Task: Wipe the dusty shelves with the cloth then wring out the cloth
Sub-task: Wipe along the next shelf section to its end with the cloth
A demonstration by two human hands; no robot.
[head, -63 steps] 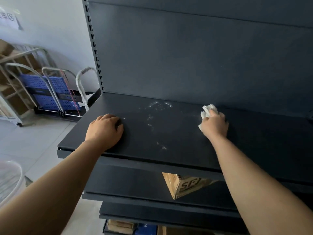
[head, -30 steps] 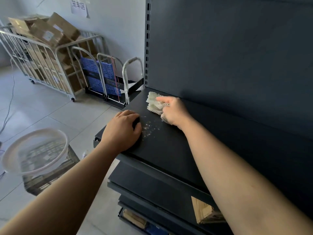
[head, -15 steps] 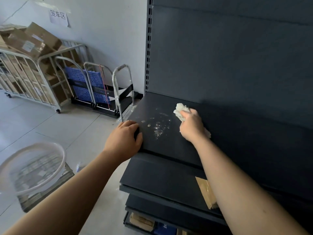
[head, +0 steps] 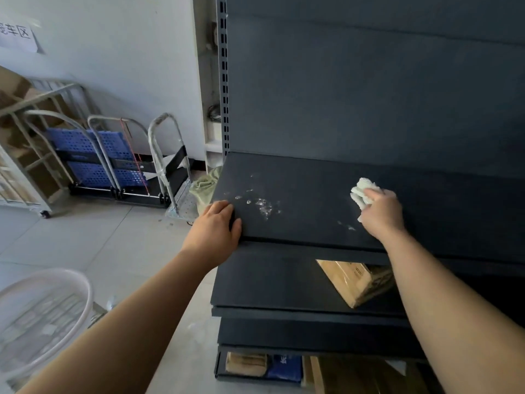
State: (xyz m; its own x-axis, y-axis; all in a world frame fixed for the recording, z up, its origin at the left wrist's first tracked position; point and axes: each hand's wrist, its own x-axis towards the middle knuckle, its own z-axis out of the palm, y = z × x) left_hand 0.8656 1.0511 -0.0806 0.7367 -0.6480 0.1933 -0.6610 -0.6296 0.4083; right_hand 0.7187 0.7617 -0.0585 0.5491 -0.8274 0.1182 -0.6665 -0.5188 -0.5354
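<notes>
A dark metal shelf (head: 306, 166) runs across the middle of the head view, with a patch of whitish dust or wet marks (head: 262, 204) near its left front. My right hand (head: 382, 214) presses a bunched white cloth (head: 362, 191) onto the shelf, right of that patch. The cloth pokes out past my fingers. My left hand (head: 214, 230) rests palm down on the shelf's front left corner, fingers curled over the edge and holding nothing else.
Lower shelves (head: 270, 282) sit below, with a cardboard box (head: 356, 280) on one and packages at the bottom. A pale round basin (head: 42, 311) stands at lower left. Folded hand trolleys (head: 113, 157) and a cage cart with cartons lean by the white wall.
My right hand slid the cloth from the shelf's far left corner to the right, past the dusty patch. The left hand stayed on the front corner. The view swung around.
</notes>
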